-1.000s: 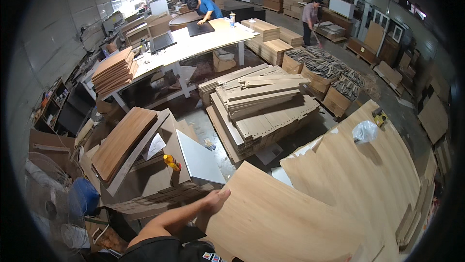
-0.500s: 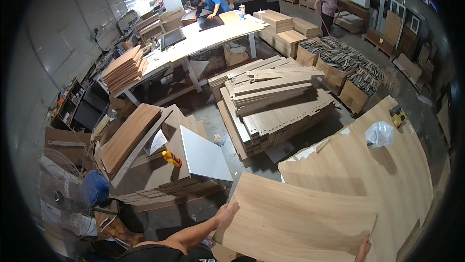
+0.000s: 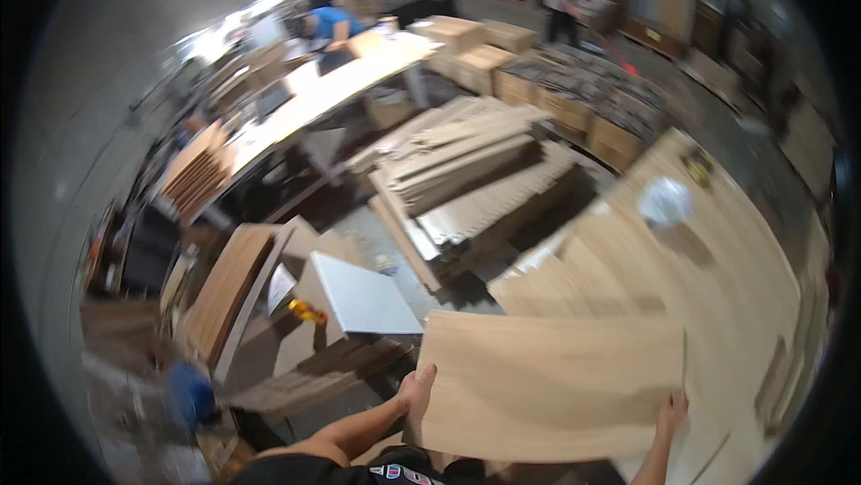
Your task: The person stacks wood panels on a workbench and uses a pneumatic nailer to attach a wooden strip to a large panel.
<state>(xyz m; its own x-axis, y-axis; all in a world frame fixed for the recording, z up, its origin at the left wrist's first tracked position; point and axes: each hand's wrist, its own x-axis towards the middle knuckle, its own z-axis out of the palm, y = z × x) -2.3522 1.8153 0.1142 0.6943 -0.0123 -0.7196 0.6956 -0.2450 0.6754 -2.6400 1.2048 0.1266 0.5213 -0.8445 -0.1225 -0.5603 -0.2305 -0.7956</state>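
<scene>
While gripping a pale wood-grain panel (image 3: 547, 386) by its two short edges, holds it in front of the near left part of a larger wood-grain sheet (image 3: 735, 305), with any contact between the two impossible to tell. Clasped at the left edge by the left hand (image 3: 417, 393) and at the right edge, near the lower corner, by the right hand (image 3: 672, 411). Set on the larger sheet, toward its far corner: a clear plastic bag (image 3: 665, 201) and, closer to that corner, a small yellow-and-dark object (image 3: 698, 166), blurred. Piled beyond the panel: pale boards (image 3: 480, 153), with narrow lengths on top. Seen to the left, on a stack of boards (image 3: 314, 380): a white panel (image 3: 363, 295) at the right edge, a yellow bottle (image 3: 308, 311) beside it, and a brown board (image 3: 229, 292) along the left edge. Visible farther back: a table (image 3: 341, 81), with brown boards (image 3: 195, 175) at its near left corner and a person in blue (image 3: 334, 23) at its far edge; at right, brown boxes (image 3: 614, 142) of dark strips (image 3: 592, 90) and another standing person (image 3: 563, 0).
</scene>
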